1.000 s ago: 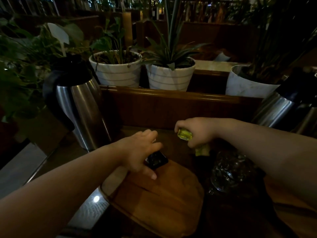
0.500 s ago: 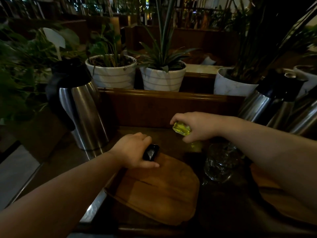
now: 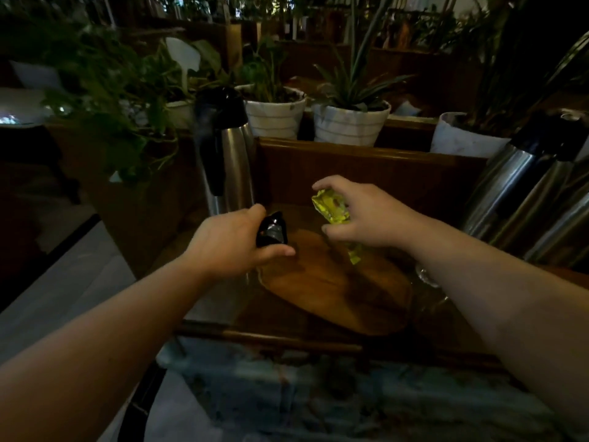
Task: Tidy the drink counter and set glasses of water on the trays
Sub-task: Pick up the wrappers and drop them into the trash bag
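The left hand [image 3: 229, 242] closes its fingers on a crumpled black packet [image 3: 271, 232] above the wooden tray [image 3: 334, 291] on the tabletop [image 3: 287, 327]. The right hand [image 3: 366, 215] grips a yellow packet [image 3: 330, 206]; its print is unreadable. A glass [image 3: 425, 275] shows just beyond the right forearm.

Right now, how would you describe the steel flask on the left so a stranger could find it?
Start at the wooden tray on the counter. Behind its left corner, past the left hand, stands the steel flask. It stands alone, upright, black-lidded; the other flasks cluster on the right.
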